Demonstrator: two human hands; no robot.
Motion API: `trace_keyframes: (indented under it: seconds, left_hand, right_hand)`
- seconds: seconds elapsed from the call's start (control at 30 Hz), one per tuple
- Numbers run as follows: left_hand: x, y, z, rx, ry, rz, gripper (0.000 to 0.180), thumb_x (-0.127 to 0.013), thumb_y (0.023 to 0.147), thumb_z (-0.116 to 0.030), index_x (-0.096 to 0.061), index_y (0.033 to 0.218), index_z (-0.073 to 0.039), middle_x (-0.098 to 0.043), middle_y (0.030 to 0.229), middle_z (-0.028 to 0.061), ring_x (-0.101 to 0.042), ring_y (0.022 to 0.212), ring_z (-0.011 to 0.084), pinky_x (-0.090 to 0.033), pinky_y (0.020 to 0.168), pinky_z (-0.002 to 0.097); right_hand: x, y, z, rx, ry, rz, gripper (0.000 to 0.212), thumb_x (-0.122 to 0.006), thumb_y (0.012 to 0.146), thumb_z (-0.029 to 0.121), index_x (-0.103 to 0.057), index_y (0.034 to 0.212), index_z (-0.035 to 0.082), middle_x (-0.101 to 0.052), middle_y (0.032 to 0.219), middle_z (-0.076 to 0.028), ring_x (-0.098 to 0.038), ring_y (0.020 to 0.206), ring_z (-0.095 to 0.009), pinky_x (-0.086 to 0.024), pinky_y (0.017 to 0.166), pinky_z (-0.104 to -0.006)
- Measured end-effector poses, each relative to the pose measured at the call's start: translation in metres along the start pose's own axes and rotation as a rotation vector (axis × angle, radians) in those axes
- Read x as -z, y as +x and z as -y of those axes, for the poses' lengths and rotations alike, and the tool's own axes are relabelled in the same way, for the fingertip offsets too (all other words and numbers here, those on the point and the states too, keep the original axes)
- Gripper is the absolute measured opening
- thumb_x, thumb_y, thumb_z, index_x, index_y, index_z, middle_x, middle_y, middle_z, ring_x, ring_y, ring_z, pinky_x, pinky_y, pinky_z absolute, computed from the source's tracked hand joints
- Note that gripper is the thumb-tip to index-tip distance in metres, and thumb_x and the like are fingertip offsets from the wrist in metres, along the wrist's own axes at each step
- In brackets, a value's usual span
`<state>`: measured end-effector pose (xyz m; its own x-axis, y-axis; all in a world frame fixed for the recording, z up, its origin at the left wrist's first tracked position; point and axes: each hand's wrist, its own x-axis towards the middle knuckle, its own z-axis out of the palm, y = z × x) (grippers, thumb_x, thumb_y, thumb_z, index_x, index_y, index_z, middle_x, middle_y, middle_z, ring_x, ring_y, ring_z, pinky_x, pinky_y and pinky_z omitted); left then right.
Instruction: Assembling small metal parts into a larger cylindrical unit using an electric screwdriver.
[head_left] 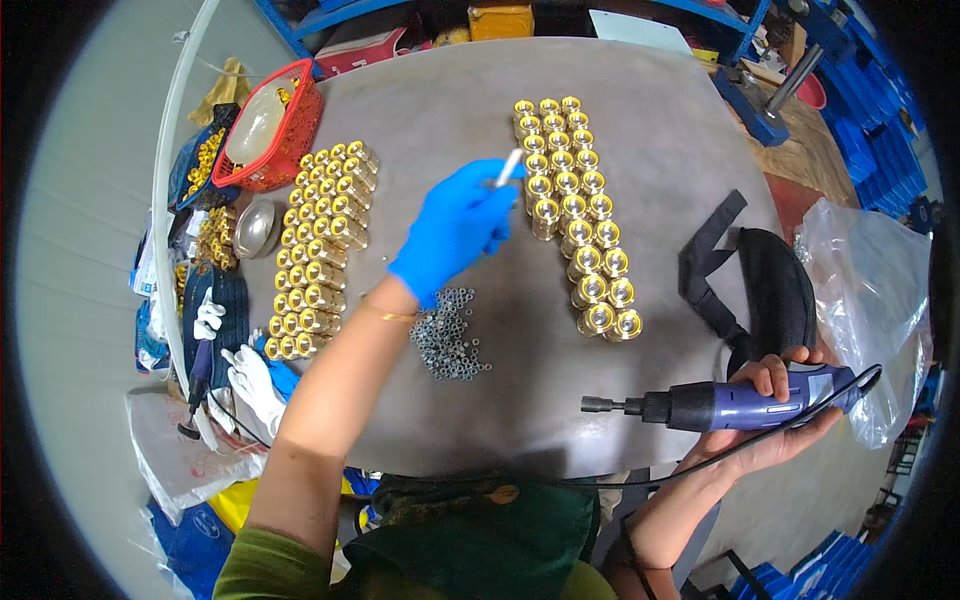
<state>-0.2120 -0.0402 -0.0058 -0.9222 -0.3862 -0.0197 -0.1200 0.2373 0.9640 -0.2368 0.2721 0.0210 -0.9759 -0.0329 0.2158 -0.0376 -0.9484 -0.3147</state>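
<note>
My left hand (pixel 458 225), in a blue glove, is closed on a short whitish stick (pixel 508 167) that points up from the fingers. It is above the table, just left of the rows of brass fittings (pixel 567 208). Below the wrist lies a pile of small metal nuts (pixel 448 340). My right hand (pixel 775 395), bare, is wrapped round a purple electric screwdriver (pixel 745 403) with a black cable. Its socket bit points left over the table's near right part. Another block of brass fittings (pixel 323 240) stands upright on the left.
A red basket (pixel 307 120) holding a pale bowl stands at the far left, with a metal dish (pixel 257 228) nearby. A black pouch with a strap (pixel 775 290) lies on the right, beside clear plastic bags (pixel 870 300). A second screwdriver (pixel 200 370) and white gloves (pixel 252 385) are at the left edge.
</note>
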Motion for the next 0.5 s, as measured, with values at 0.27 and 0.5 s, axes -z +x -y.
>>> trace_keyframes:
  seconds: [0.27,0.5]
  left_hand:
    - [0.022,-0.074,0.072,-0.217,0.571,-0.113,0.016,-0.063,0.077,-0.015,-0.066,0.090,-0.007,-0.061,0.082,0.0103,-0.058,0.071,0.0245,-0.047,0.066,0.0307]
    - [0.017,-0.074,0.062,-0.089,0.577,-0.038,0.013,-0.060,0.080,-0.017,-0.065,0.087,-0.008,-0.060,0.087,0.0126,-0.057,0.084,0.0253,-0.045,0.075,0.0336]
  right_hand:
    - [-0.010,-0.003,-0.022,-0.089,-0.018,-0.039,0.052,-0.055,0.082,0.044,-0.041,0.110,0.002,-0.051,0.097,-0.011,-0.044,0.063,-0.015,-0.041,0.058,-0.0272]
    - [-0.016,-0.005,-0.021,-0.085,-0.028,-0.043,0.051,-0.056,0.081,0.043,-0.043,0.108,0.001,-0.051,0.097,-0.012,-0.044,0.063,-0.014,-0.041,0.058,-0.0264]
